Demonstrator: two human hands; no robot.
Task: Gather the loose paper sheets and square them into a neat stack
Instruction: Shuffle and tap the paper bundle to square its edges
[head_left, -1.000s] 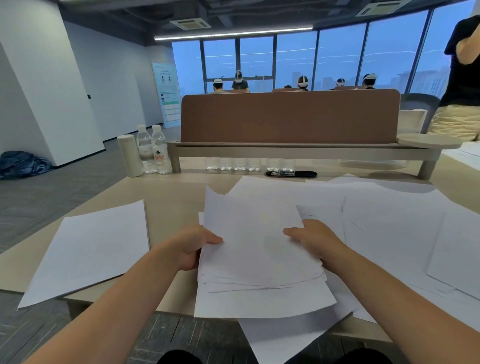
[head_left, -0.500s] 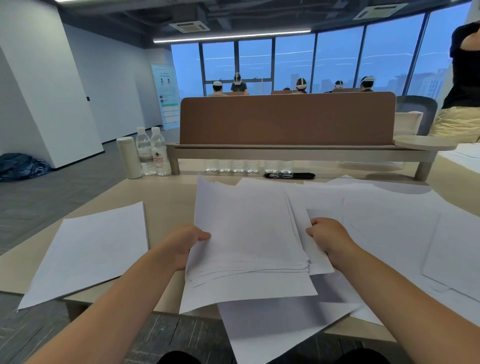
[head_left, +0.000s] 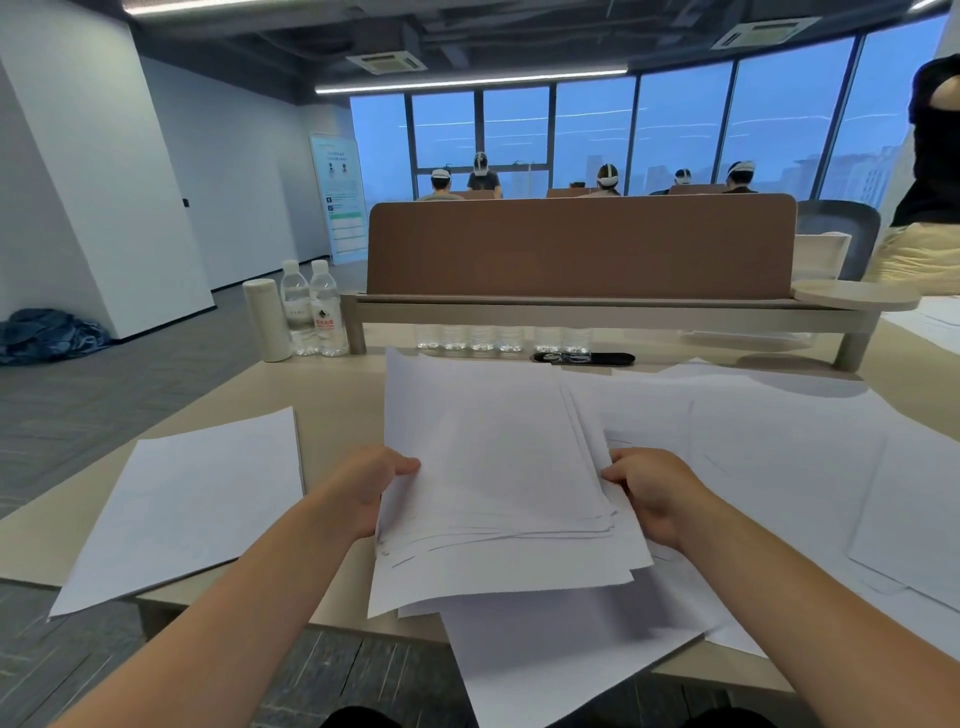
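Nearest us, 1 sheet overhangs the table. Our left hand and right hand now grip opposite sides of the paper bundle. It is tighter than 1 second ago, but its near edges are ragged. Loose sheets remain right. Far left, 2 bottles hold water.

A brown screen stands on the desk. Behind it are big blue windows and a long light. Left of it are a white wall and grey floor.
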